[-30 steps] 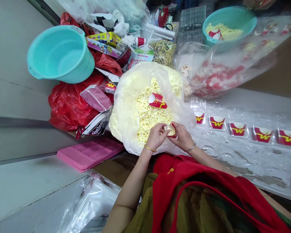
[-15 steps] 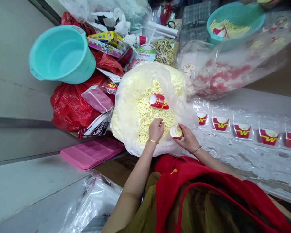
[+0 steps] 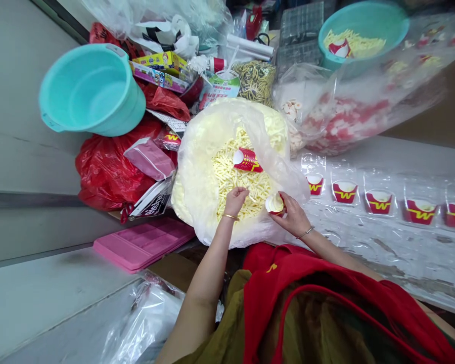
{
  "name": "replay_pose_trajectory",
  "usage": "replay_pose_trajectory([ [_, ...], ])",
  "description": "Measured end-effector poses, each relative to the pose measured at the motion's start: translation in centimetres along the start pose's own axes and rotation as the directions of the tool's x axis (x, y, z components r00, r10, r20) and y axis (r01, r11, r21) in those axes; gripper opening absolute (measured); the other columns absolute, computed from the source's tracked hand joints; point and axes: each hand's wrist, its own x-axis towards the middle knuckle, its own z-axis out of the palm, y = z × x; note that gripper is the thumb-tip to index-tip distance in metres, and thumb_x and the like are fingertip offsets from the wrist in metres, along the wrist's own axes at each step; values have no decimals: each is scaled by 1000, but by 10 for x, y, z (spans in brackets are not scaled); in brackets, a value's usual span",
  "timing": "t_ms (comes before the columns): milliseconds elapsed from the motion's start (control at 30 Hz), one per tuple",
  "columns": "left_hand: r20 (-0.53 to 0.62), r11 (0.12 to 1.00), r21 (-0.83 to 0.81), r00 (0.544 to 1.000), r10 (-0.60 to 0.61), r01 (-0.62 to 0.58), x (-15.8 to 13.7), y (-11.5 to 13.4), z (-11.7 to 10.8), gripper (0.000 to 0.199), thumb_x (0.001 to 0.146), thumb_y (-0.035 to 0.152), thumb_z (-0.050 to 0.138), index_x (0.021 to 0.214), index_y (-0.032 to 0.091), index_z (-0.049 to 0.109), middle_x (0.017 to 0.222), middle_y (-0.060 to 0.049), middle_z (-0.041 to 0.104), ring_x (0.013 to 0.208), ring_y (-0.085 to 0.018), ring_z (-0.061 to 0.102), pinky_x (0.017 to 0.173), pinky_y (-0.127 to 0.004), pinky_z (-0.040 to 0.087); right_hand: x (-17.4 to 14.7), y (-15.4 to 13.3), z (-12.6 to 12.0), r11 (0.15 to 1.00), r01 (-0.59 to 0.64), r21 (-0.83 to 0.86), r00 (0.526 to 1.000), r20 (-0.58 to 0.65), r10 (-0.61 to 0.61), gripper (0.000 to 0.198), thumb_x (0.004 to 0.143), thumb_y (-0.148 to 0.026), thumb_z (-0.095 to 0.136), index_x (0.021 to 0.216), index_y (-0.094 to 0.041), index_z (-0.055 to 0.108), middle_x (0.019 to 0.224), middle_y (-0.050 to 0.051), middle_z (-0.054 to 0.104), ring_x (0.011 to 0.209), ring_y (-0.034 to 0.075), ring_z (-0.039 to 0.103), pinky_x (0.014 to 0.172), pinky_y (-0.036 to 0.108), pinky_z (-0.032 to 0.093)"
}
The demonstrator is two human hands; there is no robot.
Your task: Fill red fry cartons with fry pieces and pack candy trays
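Note:
My right hand [image 3: 294, 216] is closed around a small red carton [image 3: 275, 205] with a white inside, shaped like a fries box. It holds the carton at the right edge of a big translucent plastic bag [image 3: 197, 151]. The bag is full of thin pale-yellow sticks that look like miniature fries [image 3: 227, 167]. Over these sticks, to the left of the carton, my left hand [image 3: 235, 201] is in a pinch. What its fingertips hold, if anything, is too small to make out. A nested stack of red cartons [image 3: 247, 160] lies on the sticks just beyond.
Clear plastic trays with filled red cartons [image 3: 345, 192] line the right side. A turquoise tub [image 3: 91, 91] stands at left above a red bag [image 3: 102, 172]. Another tub [image 3: 364, 12] holds more sticks at upper right. Pink trays [image 3: 144, 242] lie at lower left.
My left hand has moved a little left over the sticks, away from the carton. My right hand keeps the carton in nearly the same place. A hand at the top right has left view.

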Motion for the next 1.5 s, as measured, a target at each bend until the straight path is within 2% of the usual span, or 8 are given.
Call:
replay_pose_trajectory([
  [133,248,920,-357,966,-73,161,-26,17,-15,23,66,32,65,73,17,50,52,8,37,44,-4,32,45,-18,21,11,-8,8,1000,17,-22,1000,18,-17,73,76,-41,64,136,-14,31,121,18,52,110,31,52,92,49,46],
  [300,413,941,-246,903,-116,234,-39,31,-15,23,64,32,67,71,15,53,51,8,40,43,-3,31,45,-18,20,22,-22,16,998,67,-22,998,15,-66,70,76,-36,64,134,-13,31,123,18,51,112,31,49,93,47,45],
  [533,61,846,464,962,266,-263,-51,36,13,11,77,27,54,72,18,58,58,2,53,56,-11,48,56,-24,33,18,-31,14,996,92,-22,995,50,-90,61,75,-26,62,129,-15,37,121,15,54,107,30,52,91,47,45],
  [733,392,481,746,887,242,-461,-64,46,36,22,83,22,45,71,19,63,73,-5,65,75,-20,59,71,-33,38,3,-19,15,993,119,5,991,61,-119,62,74,-21,59,131,-16,36,118,14,56,107,29,53,89,46,46],
  [867,551,553,645,822,142,-528,-53,47,35,24,84,22,44,77,20,66,76,-3,67,75,-18,60,74,-30,41,-3,-7,11,986,164,11,986,41,-164,64,76,-24,60,134,-17,33,121,14,54,110,29,51,90,47,46],
  [1000,334,666,613,904,269,-424,-20,39,28,26,84,20,43,102,19,62,86,-3,66,78,-15,59,73,-25,43,-1,3,4,995,100,-10,995,-13,-100,64,79,-32,61,134,-16,33,124,16,52,112,29,50,93,47,45],
  [1200,223,417,835,913,341,-359,29,15,42,26,80,21,53,105,19,59,99,-10,57,89,-21,55,77,-32,41,0,7,-1,999,51,-13,998,-25,-51,66,78,-34,62,134,-17,32,127,17,50,115,29,49,94,48,44],
  [1500,111,921,218,946,305,-323,14,-3,14,19,81,35,54,73,18,49,66,4,46,65,-10,47,66,-22,40,5,4,-4,1000,1,4,999,-41,0,67,78,-37,62,135,-16,33,126,17,51,114,30,50,93,50,44],
])
